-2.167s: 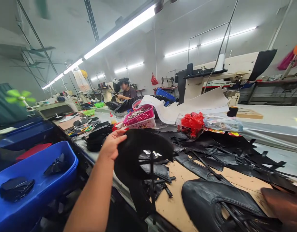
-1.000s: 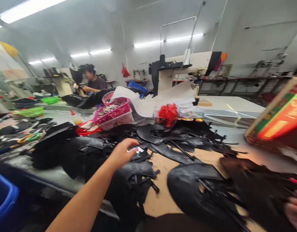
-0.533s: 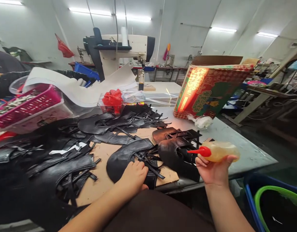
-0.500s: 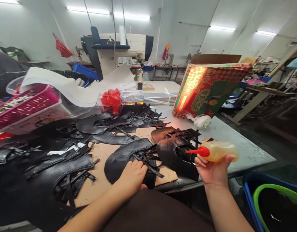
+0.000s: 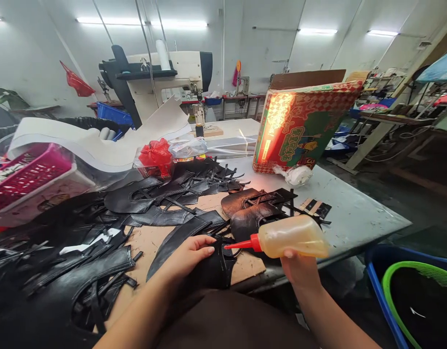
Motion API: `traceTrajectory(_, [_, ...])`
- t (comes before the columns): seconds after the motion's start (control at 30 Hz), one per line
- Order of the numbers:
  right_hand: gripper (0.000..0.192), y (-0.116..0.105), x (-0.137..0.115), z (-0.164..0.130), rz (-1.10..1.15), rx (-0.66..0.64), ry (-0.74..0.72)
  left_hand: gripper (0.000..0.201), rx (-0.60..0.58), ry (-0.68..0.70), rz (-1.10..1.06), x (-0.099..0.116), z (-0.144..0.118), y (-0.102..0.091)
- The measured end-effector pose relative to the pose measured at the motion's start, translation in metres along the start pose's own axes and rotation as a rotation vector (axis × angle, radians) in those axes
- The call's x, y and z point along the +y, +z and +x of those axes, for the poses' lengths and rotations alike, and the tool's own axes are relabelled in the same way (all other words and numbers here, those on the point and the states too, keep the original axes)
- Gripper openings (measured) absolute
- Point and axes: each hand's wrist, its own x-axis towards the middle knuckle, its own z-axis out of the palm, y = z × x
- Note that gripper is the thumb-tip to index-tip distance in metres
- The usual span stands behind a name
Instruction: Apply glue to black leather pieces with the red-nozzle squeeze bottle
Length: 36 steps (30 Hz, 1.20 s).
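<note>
My right hand [image 5: 299, 271] is wrapped round a squeeze bottle [image 5: 294, 235] of yellowish liquid, tilted so its red nozzle points left. The nozzle tip is at the strap edge of a black leather shoe upper [image 5: 209, 269], though I cannot tell if it touches. My left hand [image 5: 190, 252] pinches that upper near the same edge, thumb on top and the other fingers partly hidden. Just beyond lie two more shoe uppers [image 5: 245, 220], brownish in the light, partly behind the bottle. Several black uppers [image 5: 132, 196] with thin straps lie piled to the left.
A red and green carton [image 5: 296, 131] stands at the back right of the table, with a white plastic bundle before it. A sewing machine [image 5: 165, 72] rises behind. Pink basket [image 5: 34, 179] at left; blue tub [image 5: 376, 286] with a green-rimmed basket at lower right.
The bottle has come left and down, bringing its nozzle to the upper. My left hand has shifted slightly left and now pinches the upper's raised edge. The whole view has turned slightly right.
</note>
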Motion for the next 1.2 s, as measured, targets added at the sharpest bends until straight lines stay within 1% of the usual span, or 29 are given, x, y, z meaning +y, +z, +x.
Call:
traceTrajectory(0.13, [0.060, 0.006, 0.006, 0.001, -0.015, 0.040, -0.028, 0.040, 0.032, -0.058, -0.247, 0.005, -0.003, 0.001])
traceTrajectory(0.23, [0.057, 0.007, 0.009, 0.000, -0.044, 0.023, -0.027, 0.037, 0.034, -0.054, -0.295, 0.006, -0.003, 0.001])
traceTrajectory(0.33, [0.055, 0.006, 0.012, 0.001, -0.059, -0.003, -0.013, 0.035, 0.032, -0.051, -0.311, 0.006, -0.003, 0.001])
traceTrajectory(0.5, [0.048, 0.000, 0.018, 0.003, -0.085, -0.007, -0.023, 0.032, 0.030, -0.050, -0.339, 0.007, -0.006, 0.001])
traceTrajectory(0.67, [0.053, 0.000, 0.019, 0.002, -0.092, 0.015, 0.005, 0.032, 0.017, -0.054, -0.357, 0.007, -0.007, 0.001])
traceTrajectory(0.87, [0.051, 0.001, 0.015, 0.001, -0.074, -0.039, 0.020, 0.037, 0.061, -0.061, -0.337, 0.005, -0.004, 0.001])
traceTrajectory(1.0, [0.053, -0.003, 0.014, 0.002, -0.073, -0.055, 0.083, 0.034, 0.069, -0.046, -0.313, 0.008, -0.007, 0.001])
traceTrajectory(1.2, [0.050, -0.020, 0.026, 0.002, -0.058, -0.092, 0.181, 0.028, 0.068, -0.021, -0.302, 0.008, -0.007, -0.001])
